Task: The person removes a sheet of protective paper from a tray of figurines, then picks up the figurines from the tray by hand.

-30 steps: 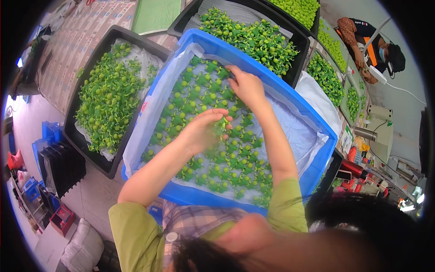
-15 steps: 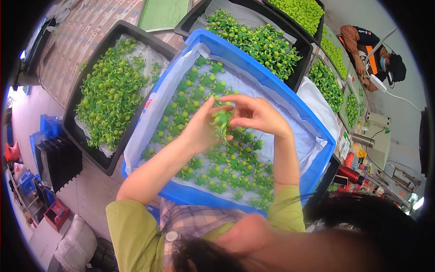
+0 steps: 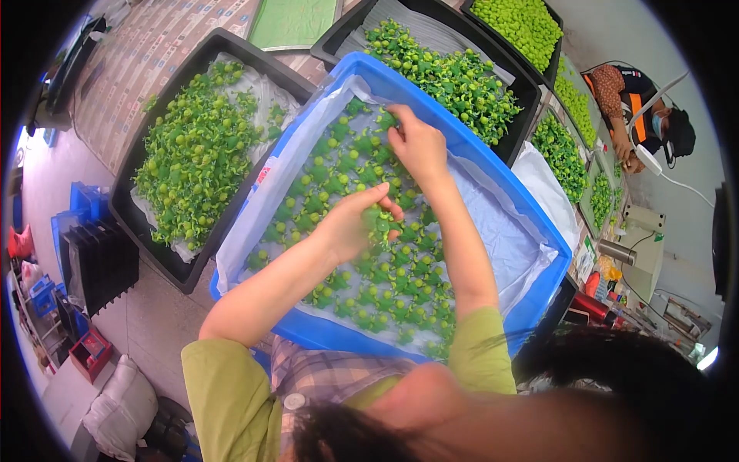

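My left hand (image 3: 350, 227) is cupped over the blue tray (image 3: 223, 286), its fingers curled round several small green sprigs (image 3: 378, 225). Each sprig seems to have leafy green parts and a round yellow-green ball. Farther off, near the tray's far edge, my right hand (image 3: 419, 146) has thumb and fingertips closed on one green sprig (image 3: 386, 119), low over the lining. White sheeting (image 3: 500, 231) lines the tray, and many similar sprigs lie spread in rows across its left and middle parts.
A black tray (image 3: 123, 219) heaped with sprigs stands at the left. Another black tray (image 3: 531, 100) of sprigs is behind the blue one, with a tray of yellow-green balls (image 3: 516, 27) beyond. A co-worker (image 3: 643, 108) sits at the far right, near a red cylinder (image 3: 591, 309).
My right hand has moved from beside my left hand to the tray's far edge with a sprig. My left hand stays over the tray's middle, still holding its bunch. The view shifted slightly.
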`<state>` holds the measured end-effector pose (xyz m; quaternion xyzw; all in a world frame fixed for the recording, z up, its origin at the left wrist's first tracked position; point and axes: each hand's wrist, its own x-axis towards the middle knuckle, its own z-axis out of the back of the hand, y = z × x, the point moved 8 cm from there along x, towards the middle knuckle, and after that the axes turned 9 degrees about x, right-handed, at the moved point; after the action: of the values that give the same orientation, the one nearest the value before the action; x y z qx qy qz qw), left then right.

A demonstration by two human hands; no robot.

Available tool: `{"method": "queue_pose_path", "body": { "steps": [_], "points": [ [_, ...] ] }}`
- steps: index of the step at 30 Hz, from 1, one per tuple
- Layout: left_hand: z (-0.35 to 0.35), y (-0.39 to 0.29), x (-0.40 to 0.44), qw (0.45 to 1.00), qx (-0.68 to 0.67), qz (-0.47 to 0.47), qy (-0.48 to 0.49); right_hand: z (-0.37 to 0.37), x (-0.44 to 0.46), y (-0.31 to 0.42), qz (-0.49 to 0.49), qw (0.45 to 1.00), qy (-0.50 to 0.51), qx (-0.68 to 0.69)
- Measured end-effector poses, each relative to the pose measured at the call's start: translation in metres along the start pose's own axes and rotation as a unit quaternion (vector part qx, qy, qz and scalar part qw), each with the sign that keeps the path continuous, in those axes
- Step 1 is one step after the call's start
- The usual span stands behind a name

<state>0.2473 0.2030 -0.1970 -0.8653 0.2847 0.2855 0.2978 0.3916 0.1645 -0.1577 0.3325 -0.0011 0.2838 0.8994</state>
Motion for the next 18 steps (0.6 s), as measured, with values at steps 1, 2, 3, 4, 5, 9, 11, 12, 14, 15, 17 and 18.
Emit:
{"method": "queue_pose_path", "body": {
  "steps": [1,2,3,4,5,9,11,12,14,15,17,18],
  "points": [
    [0.0,0.0,0.0,1.0,-0.003,-0.005,-0.003,0.008,-0.005,-0.001,-0.043,0.996,0.009,0.081],
    [-0.001,0.0,0.0,1.0,-0.003,-0.004,-0.001,0.015,-0.01,0.004,-0.036,0.989,0.024,0.141],
    [0.0,-0.001,-0.001,1.0,-0.005,-0.009,-0.011,0.025,-0.016,0.011,-0.037,0.989,0.023,0.139],
    [0.0,-0.002,-0.002,1.0,-0.006,-0.014,-0.019,0.031,-0.023,0.019,-0.055,0.976,0.051,0.203],
    [-0.002,-0.003,-0.003,1.0,-0.005,-0.013,-0.017,0.036,-0.029,0.025,-0.073,0.958,0.077,0.266],
    [-0.009,0.0,-0.004,0.999,-0.038,0.013,0.002,0.047,-0.05,0.043,-0.096,0.931,0.136,0.326],
    [-0.01,-0.001,-0.006,0.999,-0.047,0.013,0.007,0.048,-0.057,0.051,-0.09,0.926,0.157,0.331],
    [-0.011,-0.003,-0.007,0.999,-0.048,0.01,0.007,0.047,-0.058,0.055,-0.085,0.92,0.181,0.336],
    [-0.022,-0.009,-0.012,0.999,-0.023,0.004,0.048,0.051,-0.055,0.063,-0.062,0.92,0.251,0.296],
    [-0.024,-0.011,-0.014,0.999,-0.022,-0.001,0.049,0.049,-0.053,0.064,-0.058,0.898,0.274,0.339],
    [-0.014,-0.005,-0.006,0.999,-0.023,-0.003,0.037,0.045,-0.044,0.055,-0.068,0.857,0.304,0.41],
    [-0.009,-0.002,-0.003,0.999,-0.022,-0.003,0.026,0.041,-0.038,0.041,-0.087,0.863,0.278,0.412]
  ]
}}
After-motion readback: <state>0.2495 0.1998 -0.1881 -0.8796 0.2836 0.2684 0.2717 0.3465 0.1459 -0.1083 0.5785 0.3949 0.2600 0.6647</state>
